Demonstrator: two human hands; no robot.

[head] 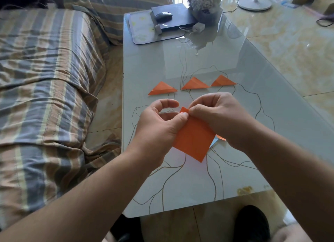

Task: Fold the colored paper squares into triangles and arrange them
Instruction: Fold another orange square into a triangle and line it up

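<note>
Here both hands hold an orange paper square (193, 140) just above the near middle of the glass table (235, 64). The left hand (159, 126) pinches its far corner between thumb and forefinger, the other fingers curled loosely; the right hand (222, 119) pinches the same corner from the right. Judging by this, the fourth fold is just starting: the next move calls for bringing one corner onto the opposite one and creasing the diagonal. Three orange triangles (194, 84) lie in a row farther along the table. More paper peeks out under the right wrist. At the far end sit a laptop (173, 23) and mouse (163, 16); a striped sofa (45, 79) runs along the left.
</note>
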